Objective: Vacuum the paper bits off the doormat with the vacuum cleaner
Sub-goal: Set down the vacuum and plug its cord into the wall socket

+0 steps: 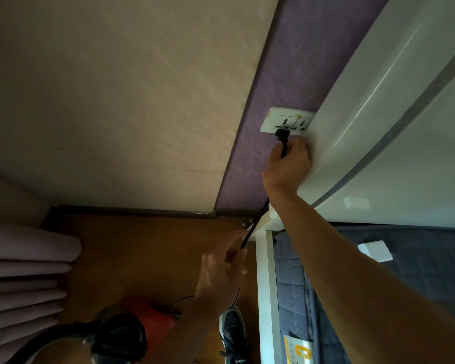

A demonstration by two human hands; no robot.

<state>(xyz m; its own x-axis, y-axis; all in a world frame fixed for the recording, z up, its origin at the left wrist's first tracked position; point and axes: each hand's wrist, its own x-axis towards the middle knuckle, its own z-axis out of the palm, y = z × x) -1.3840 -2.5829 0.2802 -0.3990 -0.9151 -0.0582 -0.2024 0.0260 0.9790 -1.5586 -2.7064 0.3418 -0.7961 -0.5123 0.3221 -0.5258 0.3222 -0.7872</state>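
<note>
Gripping the plug (282, 134) just behind its head, the right hand (286, 164) curls its fingers round it; the socket (286, 120) lies straight above, on the plug's long axis, and this hand is the nearer. Whether the pins are seated I cannot tell. The left hand (221, 274) pinches the cord (250, 232) lower down. The vacuum (132, 329) sits on the floor below; no doormat shows
</note>
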